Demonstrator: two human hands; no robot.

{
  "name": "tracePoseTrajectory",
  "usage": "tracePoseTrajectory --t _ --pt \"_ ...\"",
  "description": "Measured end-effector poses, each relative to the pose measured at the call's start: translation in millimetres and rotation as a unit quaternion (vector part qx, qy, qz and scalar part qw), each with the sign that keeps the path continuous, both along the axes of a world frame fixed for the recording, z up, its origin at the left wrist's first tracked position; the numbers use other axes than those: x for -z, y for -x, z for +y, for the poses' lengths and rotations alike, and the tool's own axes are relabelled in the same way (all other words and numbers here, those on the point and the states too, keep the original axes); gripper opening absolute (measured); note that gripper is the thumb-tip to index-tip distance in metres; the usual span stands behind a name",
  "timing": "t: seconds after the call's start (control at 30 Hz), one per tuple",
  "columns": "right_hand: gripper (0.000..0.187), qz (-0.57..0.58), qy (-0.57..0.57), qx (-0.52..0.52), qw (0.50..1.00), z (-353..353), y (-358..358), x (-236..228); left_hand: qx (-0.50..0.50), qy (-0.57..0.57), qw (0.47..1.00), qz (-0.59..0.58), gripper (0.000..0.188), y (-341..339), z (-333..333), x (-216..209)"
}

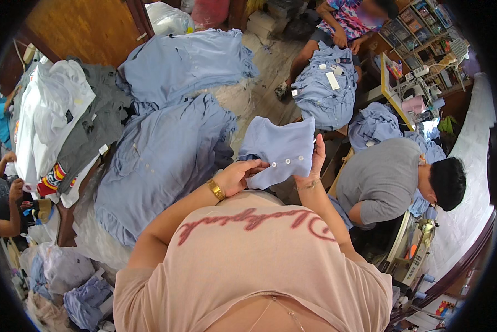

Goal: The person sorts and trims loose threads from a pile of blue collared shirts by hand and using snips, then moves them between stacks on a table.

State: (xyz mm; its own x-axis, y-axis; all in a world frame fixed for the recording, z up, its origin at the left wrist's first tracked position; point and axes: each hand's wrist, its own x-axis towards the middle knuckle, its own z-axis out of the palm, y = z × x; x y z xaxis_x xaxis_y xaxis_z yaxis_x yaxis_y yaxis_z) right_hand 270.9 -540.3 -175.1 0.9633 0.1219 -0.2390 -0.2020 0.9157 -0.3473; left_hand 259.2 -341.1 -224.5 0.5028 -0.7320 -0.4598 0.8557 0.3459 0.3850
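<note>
A folded light blue garment piece with a row of several white buttons hangs between my hands in front of my chest. My left hand, wearing a gold watch, pinches its lower left edge near the first button. On the opposite side my right hand, with a thin bracelet at the wrist, holds the right edge, fingers pointing up. Part of the right fingers is hidden behind the cloth. A small pale spot shows by those fingertips, too small to name.
Large stacks of blue garments lie at the left, with white and grey clothes beyond. A person in grey bends over a sewing machine close at right. Another person sits behind a blue garment pile.
</note>
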Motion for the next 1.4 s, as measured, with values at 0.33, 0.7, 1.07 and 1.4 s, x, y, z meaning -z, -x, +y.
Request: tracePoseTrajectory --t 0.33,0.7,1.07,1.4 --pt "0.039 0.011 0.005 -0.020 1.000 -6 2 7 -0.170 0.030 0.971 -0.163 0.060 1 -1 -35" --pt "0.045 -0.062 0.134 -0.103 0.984 32 -11 -29 -0.258 -0.054 0.923 -0.280 0.071 -1 36 -59" --pt "0.047 -0.458 0.280 -0.286 0.793 230 -45 -234 -0.637 -0.250 0.497 -0.534 0.067 87 183 -265" --pt "0.025 -0.316 0.465 -0.492 0.665 280 -59 -13 -0.615 -0.037 0.788 0.004 0.026 107 188 -68"
